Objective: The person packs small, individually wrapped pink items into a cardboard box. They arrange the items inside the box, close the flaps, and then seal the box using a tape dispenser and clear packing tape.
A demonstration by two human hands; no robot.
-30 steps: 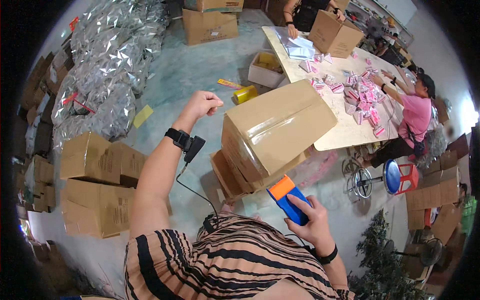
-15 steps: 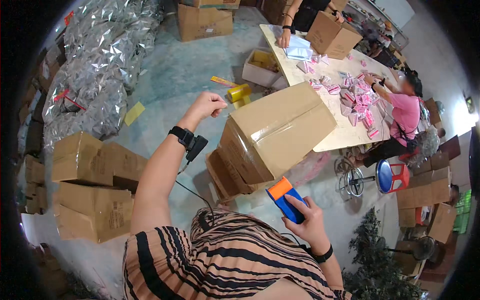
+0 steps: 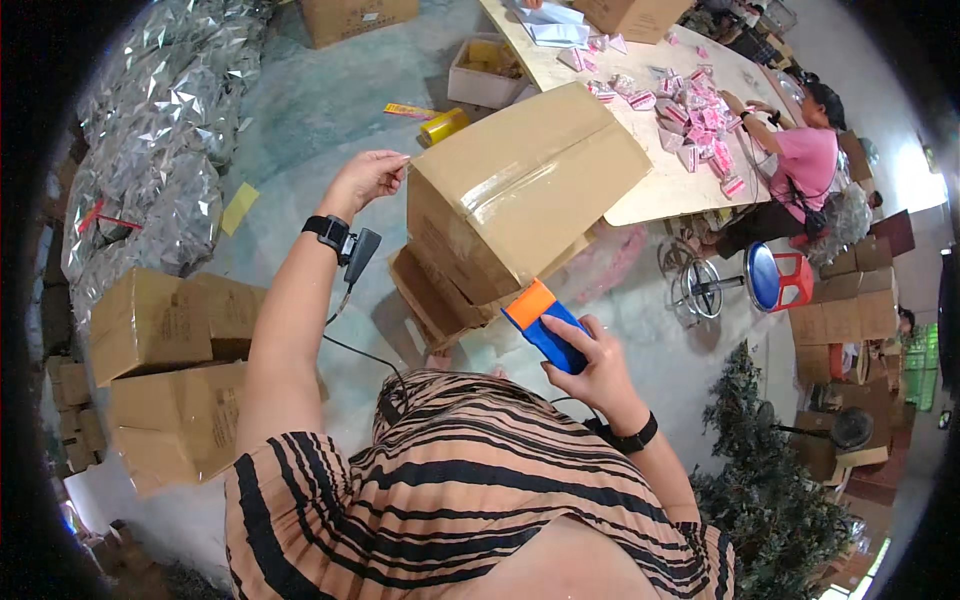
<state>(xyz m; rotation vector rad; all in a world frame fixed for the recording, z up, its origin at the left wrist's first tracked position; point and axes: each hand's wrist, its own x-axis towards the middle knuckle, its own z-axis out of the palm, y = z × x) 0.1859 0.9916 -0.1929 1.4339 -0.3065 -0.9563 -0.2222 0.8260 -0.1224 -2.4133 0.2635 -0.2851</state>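
Observation:
A brown cardboard box (image 3: 530,165), with a shiny strip of clear tape along its top, stands in front of me on another open carton (image 3: 432,300). My left hand (image 3: 368,180) is at the box's far left corner, thumb and fingertips pinched together. Whether they grip the corner or something thin is too small to tell. In my right hand (image 3: 590,362) is a blue handheld tool with an orange end (image 3: 545,325), its kind unclear. The orange end lies close to the box's near edge.
A table (image 3: 640,205) at the right back bears pink-and-white packets (image 3: 700,115); a person in pink (image 3: 805,160) sits there. A yellow tape roll (image 3: 444,126) lies beyond the box. Stacked cartons (image 3: 150,325) and silvery wrapped bundles (image 3: 160,130) stand left, a blue stool (image 3: 762,277) right.
My left hand has come to the box's far left corner. The tool in my right hand has moved nearer the box's near edge. The whole view has shifted.

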